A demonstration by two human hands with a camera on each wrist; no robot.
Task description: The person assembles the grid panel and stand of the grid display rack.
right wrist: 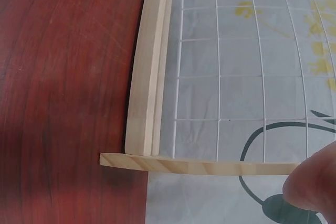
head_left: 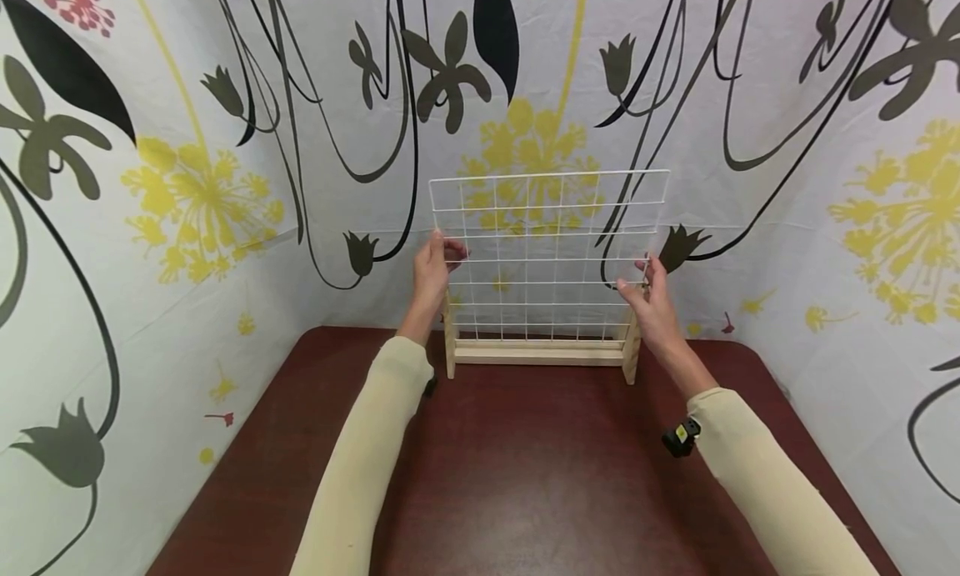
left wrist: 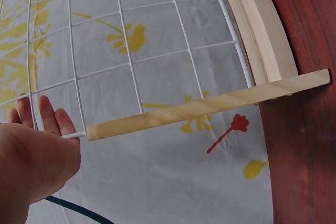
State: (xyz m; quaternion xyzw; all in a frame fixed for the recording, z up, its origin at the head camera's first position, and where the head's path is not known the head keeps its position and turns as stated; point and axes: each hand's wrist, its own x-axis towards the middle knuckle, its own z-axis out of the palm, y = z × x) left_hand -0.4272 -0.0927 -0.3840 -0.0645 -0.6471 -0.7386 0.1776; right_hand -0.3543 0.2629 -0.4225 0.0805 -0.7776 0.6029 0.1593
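A white wire grid panel (head_left: 555, 260) stands upright at the far side of the table, in a pale wooden stand (head_left: 538, 357). My left hand (head_left: 432, 274) holds the panel's left edge just above the wooden side post (left wrist: 210, 103), its fingers reaching behind the wires. On the opposite edge my right hand (head_left: 656, 309) grips the panel near the top of the right post (right wrist: 210, 167). Only the right thumb (right wrist: 312, 182) shows in the right wrist view; its other fingers are out of that view. The panel's lower wires sit close to the stand's bottom rail (right wrist: 144, 77).
The dark red-brown table (head_left: 517, 468) stretches toward me in front of the stand. Patterned white fabric (head_left: 337, 142) with flowers and leaves surrounds the table at the back and both sides. A small black device (head_left: 681, 437) is on the right wrist.
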